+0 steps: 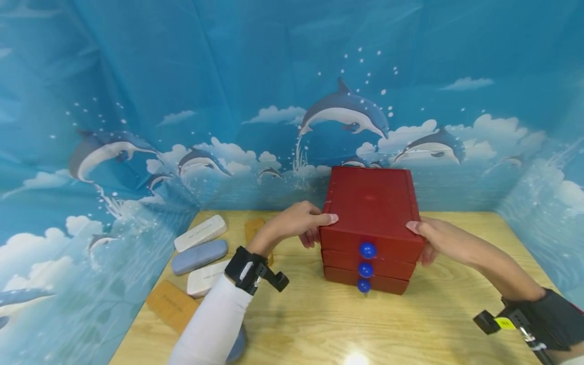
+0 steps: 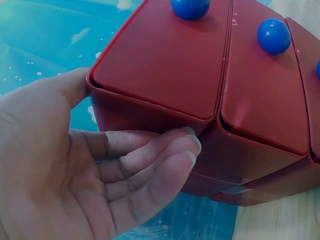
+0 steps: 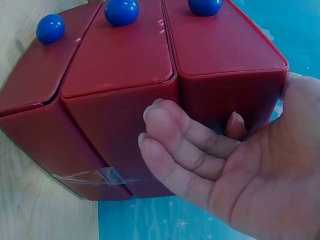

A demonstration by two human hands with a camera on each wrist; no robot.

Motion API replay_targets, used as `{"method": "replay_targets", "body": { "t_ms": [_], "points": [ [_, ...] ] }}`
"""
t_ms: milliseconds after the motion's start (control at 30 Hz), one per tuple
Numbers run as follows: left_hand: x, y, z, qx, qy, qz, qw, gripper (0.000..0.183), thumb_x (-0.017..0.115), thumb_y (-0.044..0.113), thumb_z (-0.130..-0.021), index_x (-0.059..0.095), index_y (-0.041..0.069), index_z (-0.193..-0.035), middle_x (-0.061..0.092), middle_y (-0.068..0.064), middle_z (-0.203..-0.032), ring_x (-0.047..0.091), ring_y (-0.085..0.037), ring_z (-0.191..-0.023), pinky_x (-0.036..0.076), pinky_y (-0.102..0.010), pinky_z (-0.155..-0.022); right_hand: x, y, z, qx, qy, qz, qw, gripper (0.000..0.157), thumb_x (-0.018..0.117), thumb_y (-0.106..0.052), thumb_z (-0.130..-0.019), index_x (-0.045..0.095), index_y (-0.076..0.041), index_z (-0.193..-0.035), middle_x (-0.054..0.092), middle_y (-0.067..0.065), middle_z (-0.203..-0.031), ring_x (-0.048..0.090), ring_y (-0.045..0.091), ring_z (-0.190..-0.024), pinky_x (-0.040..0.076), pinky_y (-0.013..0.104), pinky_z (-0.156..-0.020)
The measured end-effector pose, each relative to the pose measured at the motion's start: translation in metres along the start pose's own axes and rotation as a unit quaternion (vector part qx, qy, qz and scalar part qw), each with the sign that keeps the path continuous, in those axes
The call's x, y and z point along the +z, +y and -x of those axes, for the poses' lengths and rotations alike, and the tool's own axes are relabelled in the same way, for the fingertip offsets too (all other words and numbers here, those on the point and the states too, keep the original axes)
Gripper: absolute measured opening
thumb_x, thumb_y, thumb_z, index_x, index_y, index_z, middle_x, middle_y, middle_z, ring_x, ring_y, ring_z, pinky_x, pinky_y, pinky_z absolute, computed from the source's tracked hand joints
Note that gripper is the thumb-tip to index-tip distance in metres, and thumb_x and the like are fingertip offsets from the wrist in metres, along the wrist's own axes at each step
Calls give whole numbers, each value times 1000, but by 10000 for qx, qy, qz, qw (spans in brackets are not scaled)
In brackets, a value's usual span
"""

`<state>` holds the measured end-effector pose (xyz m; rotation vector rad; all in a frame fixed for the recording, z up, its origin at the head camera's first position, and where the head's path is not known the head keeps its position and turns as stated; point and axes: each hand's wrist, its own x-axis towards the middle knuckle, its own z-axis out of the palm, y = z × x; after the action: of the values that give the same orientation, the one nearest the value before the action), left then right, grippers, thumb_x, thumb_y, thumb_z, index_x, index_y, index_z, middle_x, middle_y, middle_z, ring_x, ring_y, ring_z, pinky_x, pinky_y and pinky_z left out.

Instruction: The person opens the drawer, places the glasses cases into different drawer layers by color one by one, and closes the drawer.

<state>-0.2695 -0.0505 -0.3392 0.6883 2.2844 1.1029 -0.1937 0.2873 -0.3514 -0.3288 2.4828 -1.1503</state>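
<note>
A red three-drawer box [image 1: 369, 203] stands upright at the right of the wooden table, its front facing me. Each drawer has a round blue knob [image 1: 367, 250], and all three drawers are closed. My left hand [image 1: 296, 220] grips the box's left side, thumb on the top edge and fingers against the side wall. On the opposite side my right hand [image 1: 444, 239] holds it the same way. In the right wrist view, clear tape [image 3: 112, 176] crosses the side of the lower drawers. Whether the base touches the table is not plain.
Several elongated cases lie left of the box: a white case [image 1: 201, 233], a blue-grey case [image 1: 199, 256], another white case [image 1: 205, 279] and a tan case [image 1: 171, 304]. My left sleeve partly covers some. A dolphin-print curtain [image 1: 255, 61] hangs behind the table [image 1: 296, 314].
</note>
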Motion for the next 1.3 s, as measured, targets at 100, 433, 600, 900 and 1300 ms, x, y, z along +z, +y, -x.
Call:
{"method": "replay_targets", "body": {
  "t_ms": [100, 433, 600, 900, 1300],
  "points": [
    [-1, -1, 1, -7, 50, -24, 10000, 50, 56, 61, -87, 71, 14, -83, 67, -12, -72, 65, -29, -63, 56, -43, -62, 0, 0, -2, -12, -45, 15, 10000, 65, 25, -45, -104, 25, 7, -143, 65, 14, -104, 64, 30, -67, 54, 40, -68],
    [-5, -7, 9, -114, 143, -3, 9998, 53, 56, 62, -87, 70, 11, -81, 66, -13, -71, 65, -32, -64, 56, -41, -59, 3, -7, -11, -87, -6, 404, 9991, 69, 23, -47, -104, 24, 12, -141, 66, 9, -69, 65, 25, -63, 45, 54, -88],
    [-9, -11, 11, -73, 178, -25, 9998, 53, 54, 61, -88, 70, 11, -82, 66, -14, -72, 65, -30, -63, 56, -43, -60, 5, -10, -16, -94, 47, 462, 9989, 69, 23, -49, -103, 36, 11, -134, 66, 9, -69, 64, 23, -62, 44, 54, -90],
    [-14, -15, 16, -152, 274, -29, 9995, 57, 55, 62, -87, 69, 8, -76, 66, -14, -70, 65, -34, -65, 56, -44, -61, 5, -13, -27, -249, -154, 389, 9988, 67, 22, -48, -104, 32, 7, -140, 67, 8, -76, 65, 26, -64, 45, 53, -89],
    [-19, -20, 20, -177, 334, 86, 9992, 56, 57, 61, -86, 70, 8, -76, 66, -15, -70, 64, -37, -66, 55, -48, -63, 7, -15, -38, -483, -336, -184, 9981, 57, 24, -42, -105, 46, 5, -127, 68, 10, -89, 65, 32, -66, 54, 42, -67]
  ]
}}
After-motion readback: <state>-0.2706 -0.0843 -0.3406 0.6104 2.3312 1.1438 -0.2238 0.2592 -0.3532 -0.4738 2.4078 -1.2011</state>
